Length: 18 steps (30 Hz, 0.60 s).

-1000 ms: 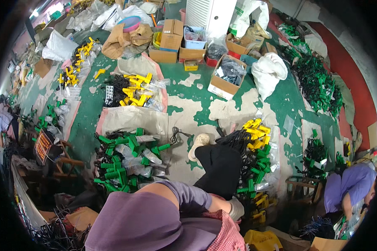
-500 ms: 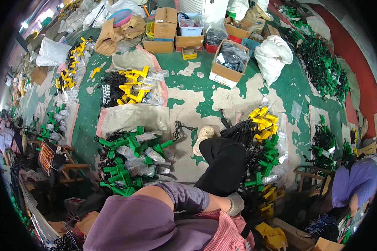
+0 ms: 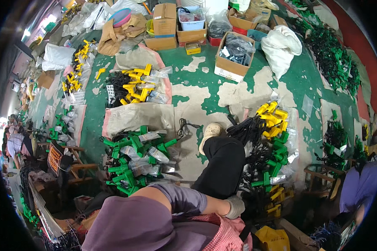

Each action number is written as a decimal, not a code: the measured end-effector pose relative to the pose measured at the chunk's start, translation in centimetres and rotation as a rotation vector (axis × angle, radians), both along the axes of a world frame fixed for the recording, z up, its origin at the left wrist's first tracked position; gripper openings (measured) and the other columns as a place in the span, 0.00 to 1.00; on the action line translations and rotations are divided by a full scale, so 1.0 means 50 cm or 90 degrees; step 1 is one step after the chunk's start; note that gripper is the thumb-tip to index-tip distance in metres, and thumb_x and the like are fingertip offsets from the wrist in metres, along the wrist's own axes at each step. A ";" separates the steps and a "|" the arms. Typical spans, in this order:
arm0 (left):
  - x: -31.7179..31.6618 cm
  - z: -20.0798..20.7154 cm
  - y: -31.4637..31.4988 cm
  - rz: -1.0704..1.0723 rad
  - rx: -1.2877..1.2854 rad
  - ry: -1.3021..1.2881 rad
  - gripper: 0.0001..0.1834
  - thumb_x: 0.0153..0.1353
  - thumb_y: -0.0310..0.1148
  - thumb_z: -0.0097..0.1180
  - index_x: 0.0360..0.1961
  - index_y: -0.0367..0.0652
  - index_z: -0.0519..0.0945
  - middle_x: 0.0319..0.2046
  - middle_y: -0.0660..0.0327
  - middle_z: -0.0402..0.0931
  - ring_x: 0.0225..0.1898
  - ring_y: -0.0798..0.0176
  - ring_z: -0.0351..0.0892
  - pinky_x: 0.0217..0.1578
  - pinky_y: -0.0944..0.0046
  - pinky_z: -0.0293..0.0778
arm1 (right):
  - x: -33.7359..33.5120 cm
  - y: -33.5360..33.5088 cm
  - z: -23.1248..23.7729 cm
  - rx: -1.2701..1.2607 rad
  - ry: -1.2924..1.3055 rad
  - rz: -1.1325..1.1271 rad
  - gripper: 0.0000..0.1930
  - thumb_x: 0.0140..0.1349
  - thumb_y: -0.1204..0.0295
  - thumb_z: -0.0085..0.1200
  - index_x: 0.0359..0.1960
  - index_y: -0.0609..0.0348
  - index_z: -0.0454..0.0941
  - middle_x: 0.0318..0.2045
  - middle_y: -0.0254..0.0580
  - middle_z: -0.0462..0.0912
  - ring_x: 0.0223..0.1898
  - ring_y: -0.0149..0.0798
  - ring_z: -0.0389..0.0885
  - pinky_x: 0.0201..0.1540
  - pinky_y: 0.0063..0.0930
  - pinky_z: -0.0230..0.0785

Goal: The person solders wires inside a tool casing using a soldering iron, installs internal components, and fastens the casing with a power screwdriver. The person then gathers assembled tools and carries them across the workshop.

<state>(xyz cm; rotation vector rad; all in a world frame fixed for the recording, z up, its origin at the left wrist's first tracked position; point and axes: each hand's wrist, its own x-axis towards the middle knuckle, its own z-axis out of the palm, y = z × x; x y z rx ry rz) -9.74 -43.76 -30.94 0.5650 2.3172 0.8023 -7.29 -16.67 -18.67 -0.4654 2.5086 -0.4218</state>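
Observation:
My left forearm crosses in front of me, in a purple sleeve and a grey-purple arm cover. My left hand (image 3: pixel 235 208), in a grey knitted glove, lies at its end beside my black-trousered leg (image 3: pixel 218 167). Its fingers are turned away, so I cannot make out what they hold, if anything. No part of my right hand shows. Right of my leg lies a heap of yellow plastic-bodied pieces (image 3: pixel 273 119) and green plastic-bodied pieces (image 3: pixel 276 157) with black cables (image 3: pixel 247 130). To the left is a heap of green pieces (image 3: pixel 127 178), partly in clear bags.
Ahead lie yellow pieces (image 3: pixel 139 83) on a pale sack (image 3: pixel 140 119). Farther off stand an open carton (image 3: pixel 229 72) and a white sack (image 3: pixel 279 48). Wooden stools (image 3: pixel 83 166) (image 3: pixel 324 178) flank me. A person in purple trousers (image 3: pixel 358 188) is at the right. A yellow bag (image 3: pixel 273 239) lies near me.
The view has turned slightly, so the floor and heaps appear a little farther right. My left arm and gloved hand keep nearly the same pose.

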 end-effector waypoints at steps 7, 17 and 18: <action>-0.027 0.027 -0.027 -0.010 0.133 -0.080 0.12 0.53 0.32 0.54 0.30 0.36 0.86 0.29 0.43 0.82 0.33 0.42 0.84 0.36 0.49 0.79 | 0.026 -0.073 0.001 -0.013 -0.028 -0.041 0.10 0.53 0.62 0.60 0.26 0.55 0.83 0.21 0.48 0.81 0.28 0.55 0.80 0.38 0.46 0.72; -0.071 0.039 -0.035 -0.039 0.014 -0.102 0.11 0.61 0.36 0.51 0.40 0.45 0.82 0.36 0.48 0.82 0.39 0.43 0.81 0.40 0.48 0.76 | 0.013 -0.017 -0.014 0.178 -0.053 -0.167 0.15 0.60 0.58 0.56 0.41 0.53 0.83 0.36 0.49 0.86 0.40 0.52 0.83 0.45 0.48 0.73; -0.073 0.040 -0.031 -0.033 0.024 -0.078 0.11 0.61 0.36 0.52 0.39 0.45 0.82 0.35 0.48 0.82 0.39 0.43 0.81 0.40 0.48 0.76 | 0.022 -0.012 -0.020 0.176 -0.076 -0.174 0.14 0.60 0.58 0.56 0.40 0.53 0.83 0.35 0.49 0.86 0.38 0.53 0.83 0.44 0.49 0.74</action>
